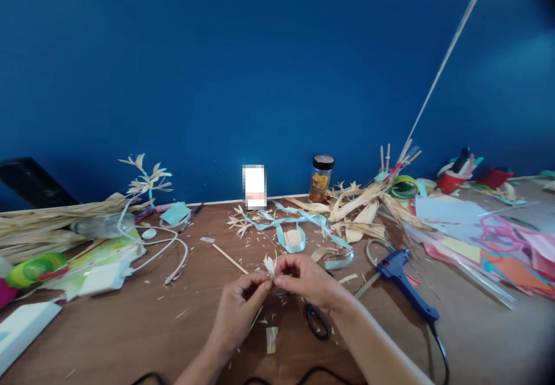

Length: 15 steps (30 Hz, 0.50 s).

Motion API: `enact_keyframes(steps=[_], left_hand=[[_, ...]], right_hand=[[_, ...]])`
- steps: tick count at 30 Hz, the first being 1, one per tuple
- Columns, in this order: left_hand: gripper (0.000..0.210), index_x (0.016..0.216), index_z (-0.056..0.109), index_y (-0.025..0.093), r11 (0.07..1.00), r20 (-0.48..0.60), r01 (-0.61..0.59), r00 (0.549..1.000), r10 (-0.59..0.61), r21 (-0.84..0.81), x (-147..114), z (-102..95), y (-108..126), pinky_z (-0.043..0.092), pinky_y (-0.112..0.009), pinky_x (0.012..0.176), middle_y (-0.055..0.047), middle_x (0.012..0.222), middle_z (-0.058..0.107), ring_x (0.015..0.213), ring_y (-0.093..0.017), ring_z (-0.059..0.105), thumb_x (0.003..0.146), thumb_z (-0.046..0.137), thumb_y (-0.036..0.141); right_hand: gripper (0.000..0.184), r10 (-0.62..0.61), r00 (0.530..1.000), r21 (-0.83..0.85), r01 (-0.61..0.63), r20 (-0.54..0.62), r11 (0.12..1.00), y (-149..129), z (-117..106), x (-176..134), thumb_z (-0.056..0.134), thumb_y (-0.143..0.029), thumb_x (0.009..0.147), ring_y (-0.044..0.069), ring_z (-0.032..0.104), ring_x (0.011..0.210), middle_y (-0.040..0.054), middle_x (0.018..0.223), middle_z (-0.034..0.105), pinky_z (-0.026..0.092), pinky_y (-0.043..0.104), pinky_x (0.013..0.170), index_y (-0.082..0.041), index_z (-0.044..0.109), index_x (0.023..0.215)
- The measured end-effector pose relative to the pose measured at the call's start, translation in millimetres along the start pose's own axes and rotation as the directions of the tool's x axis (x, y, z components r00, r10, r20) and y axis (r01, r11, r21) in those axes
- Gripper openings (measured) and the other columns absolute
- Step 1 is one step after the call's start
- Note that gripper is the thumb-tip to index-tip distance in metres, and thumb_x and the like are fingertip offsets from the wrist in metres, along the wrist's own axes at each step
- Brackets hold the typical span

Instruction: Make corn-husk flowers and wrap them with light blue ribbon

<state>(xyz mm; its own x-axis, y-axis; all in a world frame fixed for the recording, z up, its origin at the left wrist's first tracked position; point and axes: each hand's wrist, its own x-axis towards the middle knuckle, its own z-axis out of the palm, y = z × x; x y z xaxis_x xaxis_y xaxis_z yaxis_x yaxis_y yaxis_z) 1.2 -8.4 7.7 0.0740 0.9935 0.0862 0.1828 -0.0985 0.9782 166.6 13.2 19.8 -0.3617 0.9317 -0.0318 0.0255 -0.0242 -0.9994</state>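
Both hands meet low at the table's (130, 327) centre, the left hand (240, 307) and right hand (303, 281) pinching a small husk flower (269, 265) between fingertips. Black scissors (316, 320) lie at 5 o'clock, a blue glue gun (405, 284) at 3 o'clock.

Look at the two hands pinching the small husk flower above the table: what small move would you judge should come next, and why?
Probably free the right hand and reach for the blue glue gun, while the left hand keeps pinching the small husk flower. Both hands meet at its base, its petals are already fanned out, and the gun lies close by on the right.
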Motion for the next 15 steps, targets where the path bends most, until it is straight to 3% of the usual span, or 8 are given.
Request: enact_keyframes(steps=[10,15], left_hand=[[0.016,0.073,0.066,0.016,1.0,0.01,-0.001,1.0,0.001,0.003,-1.3,2.9,-0.7,0.043,-0.021,0.058,-0.003,0.067,0.065,0.061,-0.015,0.055,0.072,0.057,0.03],[0.017,0.078,0.067,0.016,0.999,0.008,0.007,1.0,-0.007,-0.048,-0.5,2.0,-9.2,0.045,-0.023,0.063,-0.004,0.075,0.068,0.069,-0.017,0.058,0.071,0.06,0.03]], right_hand=[[0.007,-0.008,1.0,-0.128,0.005,-0.026,0.992,-5.3,3.1,-1.3,0.058,-0.022,0.068,0.008,0.041,0.053,-0.0043,0.058,0.049,0.033,0.019,0.051,-0.015,0.057,0.071],[0.004,-0.015,1.0,-0.173,0.011,-0.022,0.985,-11.8,5.3,-2.2,0.054,-0.018,0.068,0.008,0.042,0.054,-0.0045,0.058,0.047,0.034,0.019,0.051,-0.015,0.055,0.07]])
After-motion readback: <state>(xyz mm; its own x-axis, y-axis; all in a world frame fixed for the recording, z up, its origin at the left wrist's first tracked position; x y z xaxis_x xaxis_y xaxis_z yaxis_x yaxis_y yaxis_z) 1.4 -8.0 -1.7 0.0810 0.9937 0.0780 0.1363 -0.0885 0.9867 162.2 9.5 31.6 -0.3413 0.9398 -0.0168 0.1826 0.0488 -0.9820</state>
